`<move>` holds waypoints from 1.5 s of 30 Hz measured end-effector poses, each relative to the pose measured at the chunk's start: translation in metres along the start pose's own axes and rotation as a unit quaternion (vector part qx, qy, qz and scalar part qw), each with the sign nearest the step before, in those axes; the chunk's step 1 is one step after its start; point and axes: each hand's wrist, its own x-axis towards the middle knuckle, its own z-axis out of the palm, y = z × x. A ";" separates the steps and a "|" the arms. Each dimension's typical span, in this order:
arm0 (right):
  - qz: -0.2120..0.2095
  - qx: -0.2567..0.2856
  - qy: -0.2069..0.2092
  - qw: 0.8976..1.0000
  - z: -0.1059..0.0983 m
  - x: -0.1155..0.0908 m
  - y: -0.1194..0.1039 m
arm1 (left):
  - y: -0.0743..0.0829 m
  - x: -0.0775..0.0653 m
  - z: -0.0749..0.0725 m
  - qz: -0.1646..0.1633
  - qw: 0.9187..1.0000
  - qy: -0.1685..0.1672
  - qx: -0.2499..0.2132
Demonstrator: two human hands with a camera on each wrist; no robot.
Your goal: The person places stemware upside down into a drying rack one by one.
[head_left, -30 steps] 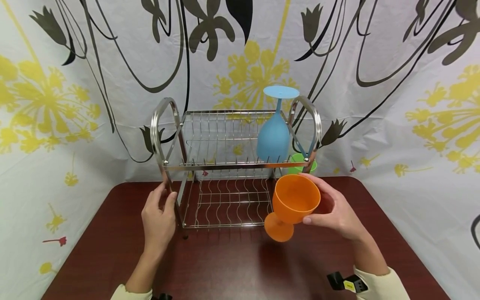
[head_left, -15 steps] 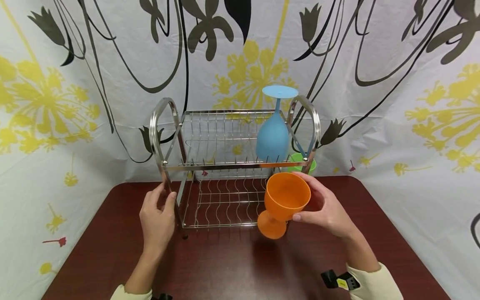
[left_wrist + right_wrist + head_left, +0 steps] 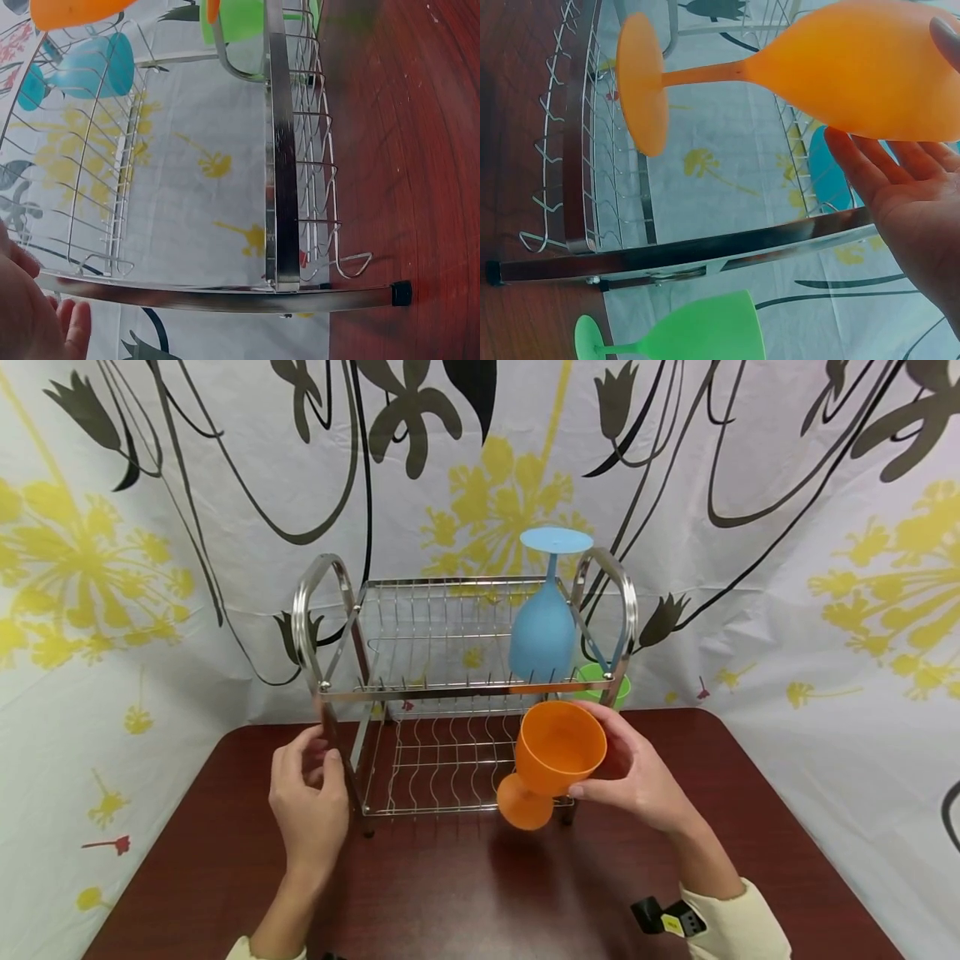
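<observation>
And here's the right hand [image 3: 637, 785] out in front of the steel rack [image 3: 420, 693], by its right half, thumb and fingers pinching the bowl of the orange goblet [image 3: 558, 750], tilted, mouth upward, foot off the table [image 3: 420, 902]! Over at the rack's left post, the left hand [image 3: 311, 814] has thumb and loosely bent fingers spread apart; contact, I can't tell. Upside down on the rack's upper tier, right end: the blue goblet [image 3: 542, 635]. Just outside the rack's right side, the green goblet [image 3: 705, 330].
</observation>
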 end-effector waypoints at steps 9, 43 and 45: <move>-0.002 0.004 -0.009 1.000 0.011 0.004 -0.002 | 0.015 -0.001 0.002 0.064 0.997 0.047 -0.022; -0.250 -0.147 0.050 0.956 0.073 0.006 0.014 | 0.029 -0.012 0.020 -0.287 0.885 -0.312 -0.194; -0.267 -0.141 0.050 0.952 0.075 0.006 0.017 | 0.028 -0.013 0.021 -0.318 0.862 -0.328 -0.220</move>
